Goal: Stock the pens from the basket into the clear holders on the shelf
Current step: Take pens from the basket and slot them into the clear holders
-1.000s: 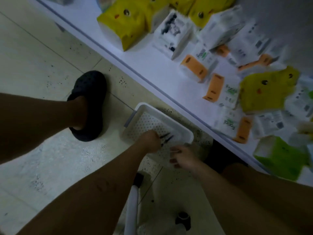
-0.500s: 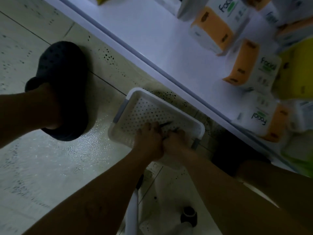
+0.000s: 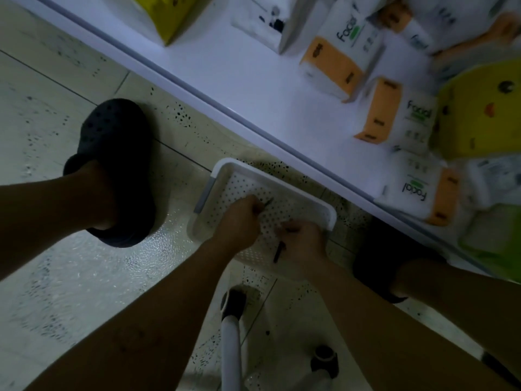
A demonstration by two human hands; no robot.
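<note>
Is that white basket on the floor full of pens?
Almost empty. The basket shows bare perforated bottom; the only pens seen are gripped by the left hand and right hand.

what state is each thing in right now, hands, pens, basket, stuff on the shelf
left hand, curled round a pen, over the basket
right hand, grips a second pen, its dark end poking out below the fingers
basket, flat on the floor beside the shelf edge
tissue packs, lying loose on the shelf
</note>
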